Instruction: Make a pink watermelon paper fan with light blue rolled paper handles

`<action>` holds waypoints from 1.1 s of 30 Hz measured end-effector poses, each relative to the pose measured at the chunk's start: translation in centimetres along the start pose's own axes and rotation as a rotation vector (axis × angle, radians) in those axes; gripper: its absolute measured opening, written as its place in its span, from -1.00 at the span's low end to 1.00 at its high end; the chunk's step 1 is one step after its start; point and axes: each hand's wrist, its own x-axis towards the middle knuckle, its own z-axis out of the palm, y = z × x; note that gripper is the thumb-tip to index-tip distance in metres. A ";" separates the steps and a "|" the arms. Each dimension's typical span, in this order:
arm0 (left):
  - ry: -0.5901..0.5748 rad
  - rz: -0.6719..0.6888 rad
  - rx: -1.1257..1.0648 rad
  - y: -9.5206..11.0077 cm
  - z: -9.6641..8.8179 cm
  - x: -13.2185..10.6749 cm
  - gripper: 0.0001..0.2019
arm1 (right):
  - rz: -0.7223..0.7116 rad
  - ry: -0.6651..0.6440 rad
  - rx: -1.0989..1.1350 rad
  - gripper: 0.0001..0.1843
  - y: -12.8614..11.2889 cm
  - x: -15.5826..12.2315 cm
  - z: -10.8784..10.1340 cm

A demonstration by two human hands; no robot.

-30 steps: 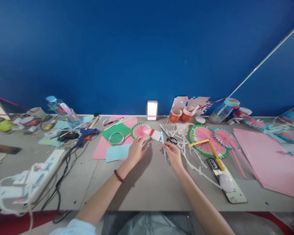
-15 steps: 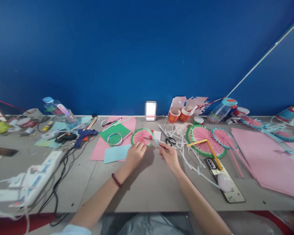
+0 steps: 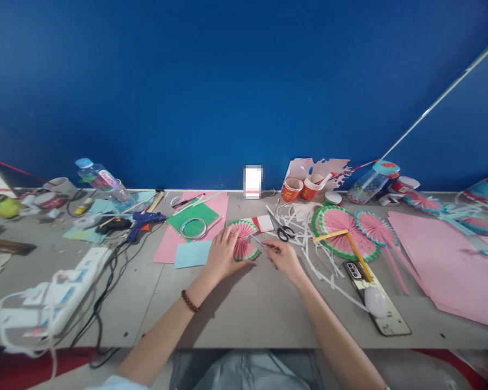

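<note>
My left hand (image 3: 223, 252) rests on a small round pleated paper fan (image 3: 244, 241), pink with a green rim, and its fingers curl over the fan's left side, tilting it up off the grey table (image 3: 244, 309). My right hand (image 3: 283, 255) is pinched on a thin light-blue stick (image 3: 256, 241) whose tip points at the fan's right edge. A light-blue paper sheet (image 3: 192, 253) lies just left of my left hand.
Scissors (image 3: 286, 233) and white paper strips lie behind my right hand. Larger watermelon fans (image 3: 341, 230), a phone (image 3: 376, 298) and pink sheets (image 3: 447, 265) sit to the right. A glue gun (image 3: 144, 221), green paper, a power strip (image 3: 71, 290) and cables are on the left. Cups stand at the wall.
My left hand pulled the small fan nearer and lifted its edge. My right hand swung the blue stick from upright down to point at the fan.
</note>
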 end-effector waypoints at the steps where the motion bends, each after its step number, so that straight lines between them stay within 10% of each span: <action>1: -0.034 -0.019 -0.005 -0.2 0.3 0.0 -0.01 | 0.005 -0.005 -0.023 -0.68 0.2 0.0 0.1; 14: 0.023 -0.031 -0.185 -0.2 0.9 -0.4 -0.21 | 0.040 -0.005 0.053 -0.73 1.0 0.8 0.5; 23: 0.235 -0.104 -0.418 -0.6 0.2 -0.7 -0.67 | 0.192 -0.005 0.491 -0.63 -1.3 0.3 -0.1; 33: 0.481 -0.274 -0.417 -2.1 -2.7 0.1 -0.71 | 0.110 -0.024 0.730 -0.61 -2.1 0.2 -0.7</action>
